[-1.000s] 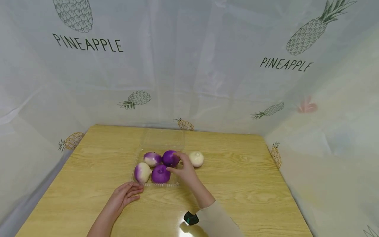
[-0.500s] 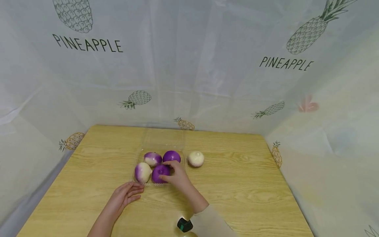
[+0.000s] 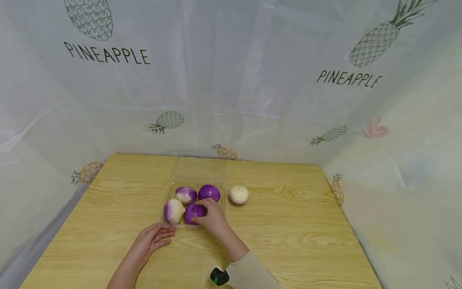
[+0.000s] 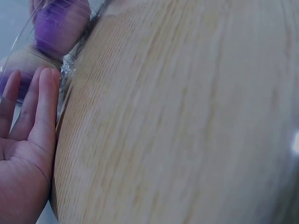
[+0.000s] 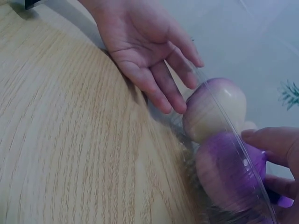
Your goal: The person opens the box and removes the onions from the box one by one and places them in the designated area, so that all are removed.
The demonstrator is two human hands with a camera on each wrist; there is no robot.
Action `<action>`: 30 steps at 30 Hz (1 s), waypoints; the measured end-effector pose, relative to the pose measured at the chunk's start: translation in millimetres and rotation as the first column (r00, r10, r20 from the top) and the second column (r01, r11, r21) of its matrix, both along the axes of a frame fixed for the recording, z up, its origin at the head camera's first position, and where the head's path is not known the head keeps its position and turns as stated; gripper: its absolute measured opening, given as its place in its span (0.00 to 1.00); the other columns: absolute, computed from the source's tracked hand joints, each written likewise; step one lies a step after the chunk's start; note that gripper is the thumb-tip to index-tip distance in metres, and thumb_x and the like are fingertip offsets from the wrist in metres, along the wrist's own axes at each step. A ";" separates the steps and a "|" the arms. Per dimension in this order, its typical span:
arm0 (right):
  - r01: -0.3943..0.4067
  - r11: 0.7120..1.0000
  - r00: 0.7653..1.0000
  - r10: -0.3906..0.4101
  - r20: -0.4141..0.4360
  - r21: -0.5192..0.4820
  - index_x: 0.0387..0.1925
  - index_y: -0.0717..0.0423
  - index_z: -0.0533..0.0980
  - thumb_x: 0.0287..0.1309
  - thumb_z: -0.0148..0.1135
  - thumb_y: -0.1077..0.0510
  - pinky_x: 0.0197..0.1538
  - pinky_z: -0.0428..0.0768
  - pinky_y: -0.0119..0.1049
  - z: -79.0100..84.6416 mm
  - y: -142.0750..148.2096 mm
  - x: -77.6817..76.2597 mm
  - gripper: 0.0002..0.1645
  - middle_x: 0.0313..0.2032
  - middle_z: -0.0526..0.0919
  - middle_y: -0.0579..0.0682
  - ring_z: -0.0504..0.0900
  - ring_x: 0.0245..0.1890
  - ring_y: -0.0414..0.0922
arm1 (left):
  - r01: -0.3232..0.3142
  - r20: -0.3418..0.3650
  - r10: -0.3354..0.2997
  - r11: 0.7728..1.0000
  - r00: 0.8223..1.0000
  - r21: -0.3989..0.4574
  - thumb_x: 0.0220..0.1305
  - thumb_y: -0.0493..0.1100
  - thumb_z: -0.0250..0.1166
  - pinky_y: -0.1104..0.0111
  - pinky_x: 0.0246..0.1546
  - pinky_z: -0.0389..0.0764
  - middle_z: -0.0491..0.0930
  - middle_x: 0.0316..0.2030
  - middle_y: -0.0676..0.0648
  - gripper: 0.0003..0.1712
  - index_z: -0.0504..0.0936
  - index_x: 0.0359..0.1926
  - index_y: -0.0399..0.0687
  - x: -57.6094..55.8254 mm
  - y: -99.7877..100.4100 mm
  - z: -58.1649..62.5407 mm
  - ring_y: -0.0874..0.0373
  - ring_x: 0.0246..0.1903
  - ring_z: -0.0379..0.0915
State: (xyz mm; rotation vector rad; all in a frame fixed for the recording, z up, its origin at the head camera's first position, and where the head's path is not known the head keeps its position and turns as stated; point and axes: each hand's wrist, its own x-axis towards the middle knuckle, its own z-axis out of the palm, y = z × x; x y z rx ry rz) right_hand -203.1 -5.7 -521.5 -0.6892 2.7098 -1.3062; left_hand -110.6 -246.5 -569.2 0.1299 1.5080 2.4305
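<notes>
A clear plastic clamshell box [image 3: 221, 208] sits on the table with its lid [image 3: 200, 168] folded back. Inside are two purple onions and two white-and-purple ones. My right hand [image 3: 213, 218] has its thumb and fingers round the front purple onion [image 3: 192, 214], at the box's front. Behind that lies the other purple onion [image 3: 209, 192]. On the left of the box are a white-and-purple onion [image 3: 173, 211] and a second such onion [image 3: 185, 194] behind it. My left hand [image 3: 149, 239], fingers relaxed and nearly straight, touches the front left corner of the box.
A whitish onion [image 3: 238, 194] lies on the wooden table [image 3: 288, 220] just right of the box. Pineapple-printed white sheeting [image 3: 231, 80] hangs behind the table and on both sides. A small black device [image 3: 219, 276] is at my right wrist.
My right hand has moved left and toward me, from between the two purple onions to round the front one. My left hand has stayed at the box corner.
</notes>
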 end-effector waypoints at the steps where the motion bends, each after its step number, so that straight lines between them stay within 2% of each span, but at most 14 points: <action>1: 0.003 1.000 1.000 -0.003 0.000 0.009 0.48 0.57 0.81 0.44 0.79 0.56 0.60 0.74 0.40 0.2 -0.2 0.5 0.27 0.48 0.80 0.49 0.77 0.53 0.47 | 0.003 -0.001 -0.003 1.000 1.000 -0.001 0.80 0.43 0.42 0.59 0.54 0.79 0.81 0.50 0.41 0.21 0.77 0.54 0.32 0.2 0.1 0.3 0.50 0.52 0.77; 8: 0.031 0.999 0.998 -0.033 0.046 0.043 0.49 0.57 0.81 0.42 0.80 0.58 0.59 0.75 0.42 7.1 -2.6 2.8 0.29 0.49 0.78 0.48 0.77 0.53 0.49 | -0.013 0.002 0.013 1.000 1.000 -0.023 0.80 0.43 0.42 0.59 0.54 0.78 0.80 0.50 0.40 0.22 0.76 0.54 0.31 -0.4 2.0 0.6 0.50 0.52 0.77; 13: 0.045 0.998 0.995 -0.049 0.092 0.042 0.50 0.56 0.80 0.42 0.80 0.59 0.59 0.76 0.44 13.2 -4.0 3.6 0.29 0.48 0.76 0.48 0.77 0.53 0.50 | -0.045 0.025 0.047 0.996 0.999 -0.080 0.80 0.46 0.43 0.59 0.54 0.79 0.80 0.50 0.39 0.23 0.76 0.54 0.30 -0.8 3.9 1.5 0.50 0.52 0.77; 17: 0.053 0.998 0.994 -0.057 0.095 0.041 0.49 0.57 0.80 0.42 0.80 0.61 0.58 0.77 0.44 13.9 -4.2 4.2 0.29 0.47 0.76 0.48 0.77 0.52 0.50 | -0.063 0.052 0.069 0.991 0.996 -0.116 0.80 0.47 0.44 0.58 0.54 0.79 0.79 0.50 0.39 0.25 0.75 0.55 0.29 -1.1 4.5 1.6 0.50 0.52 0.77; 26: 0.067 0.998 0.993 -0.068 0.096 0.013 0.48 0.58 0.81 0.43 0.78 0.64 0.58 0.76 0.44 10.8 -4.4 5.7 0.26 0.47 0.75 0.49 0.76 0.53 0.51 | -0.055 0.044 0.060 0.993 0.997 -0.104 0.80 0.47 0.43 0.58 0.54 0.79 0.80 0.50 0.40 0.24 0.76 0.54 0.32 -1.1 3.4 -0.7 0.50 0.52 0.77; 30: 0.067 0.997 0.993 -0.070 0.095 0.026 0.48 0.58 0.81 0.43 0.78 0.64 0.58 0.77 0.43 10.5 -5.3 5.5 0.26 0.47 0.75 0.48 0.76 0.53 0.51 | -0.053 0.030 0.055 0.995 0.998 -0.084 0.80 0.46 0.44 0.59 0.53 0.79 0.80 0.49 0.40 0.24 0.76 0.54 0.30 -1.0 3.1 -0.8 0.50 0.52 0.78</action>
